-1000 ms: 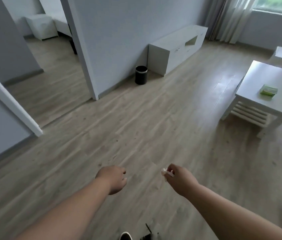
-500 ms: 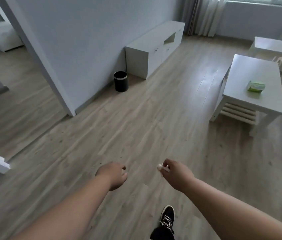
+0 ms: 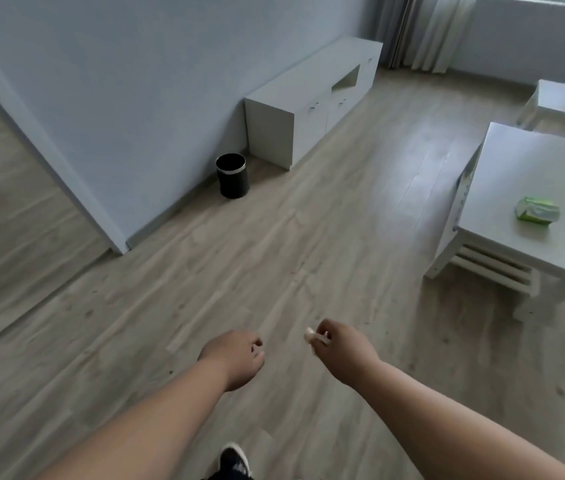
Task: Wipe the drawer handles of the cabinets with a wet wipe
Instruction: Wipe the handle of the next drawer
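A pale wood-look plank floor (image 3: 309, 237) fills most of the view, with a wide bare stretch running from the person's arms to the far side of the room. A light grey wall (image 3: 135, 81) stands on the left; its outer corner juts into the floor, and past that corner the floor opens leftward. Against the wall's far end sits a long, low white cabinet (image 3: 309, 98). On the right, a white rectangular counter (image 3: 523, 174) with a slatted lower shelf points its near-left corner into the open floor, and a broad lane lies between it and the cabinet.

A black cylindrical waste bin (image 3: 232, 176) stands on the floor just beside the cabinet's near end, close to the wall. A green soft pack of wipes (image 3: 537, 209) lies on the counter (toward its near end).

The left hand (image 3: 236, 358) hangs with fingers loosely curled, holding nothing. The right hand (image 3: 343, 351) pinches a small crumpled white wet wipe (image 3: 310, 337) at its fingertips, in the air over the floor and well apart from the cabinet. The small metal drawer handles (image 3: 314, 105) on the cabinet front are tiny and blurred.
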Motion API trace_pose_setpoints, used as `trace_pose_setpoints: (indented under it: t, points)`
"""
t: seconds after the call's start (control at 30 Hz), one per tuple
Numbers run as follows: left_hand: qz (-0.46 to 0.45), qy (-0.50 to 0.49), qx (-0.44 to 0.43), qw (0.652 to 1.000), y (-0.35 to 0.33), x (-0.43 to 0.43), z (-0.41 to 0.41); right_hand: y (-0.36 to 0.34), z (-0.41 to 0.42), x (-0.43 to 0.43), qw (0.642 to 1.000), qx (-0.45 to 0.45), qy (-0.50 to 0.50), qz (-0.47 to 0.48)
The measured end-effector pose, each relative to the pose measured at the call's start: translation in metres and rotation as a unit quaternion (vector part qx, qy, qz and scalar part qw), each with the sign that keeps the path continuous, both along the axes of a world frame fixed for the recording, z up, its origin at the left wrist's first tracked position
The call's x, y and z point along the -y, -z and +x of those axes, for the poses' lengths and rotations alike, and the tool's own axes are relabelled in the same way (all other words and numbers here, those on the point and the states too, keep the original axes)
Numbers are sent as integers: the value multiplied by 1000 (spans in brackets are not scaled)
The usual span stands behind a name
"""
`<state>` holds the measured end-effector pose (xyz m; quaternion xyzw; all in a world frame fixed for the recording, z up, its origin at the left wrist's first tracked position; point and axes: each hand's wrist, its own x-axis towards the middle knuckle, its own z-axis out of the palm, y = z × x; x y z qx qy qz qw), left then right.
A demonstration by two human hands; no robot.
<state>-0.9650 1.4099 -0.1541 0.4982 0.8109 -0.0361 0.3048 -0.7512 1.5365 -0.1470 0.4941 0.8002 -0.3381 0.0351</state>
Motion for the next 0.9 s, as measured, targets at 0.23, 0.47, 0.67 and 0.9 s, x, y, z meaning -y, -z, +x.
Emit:
trace_pose_setpoints:
  t: [0.23, 0.47, 0.67, 0.9]
  points:
    - [-9, 26, -14, 1000, 24, -131, -83, 16, -65, -125, 999, 1, 34, 6]
    - [-32, 80, -24, 996, 26, -283, -177, 12, -139, -254, 994, 5, 111, 9]
    - [-24, 107, -32, 993, 15, -401, -234, 7, -180, -346, 989, 18, 147, 17]
    - [-16, 94, -20, 995, 24, -530, -254, 11, -195, -472, 989, 17, 146, 17]
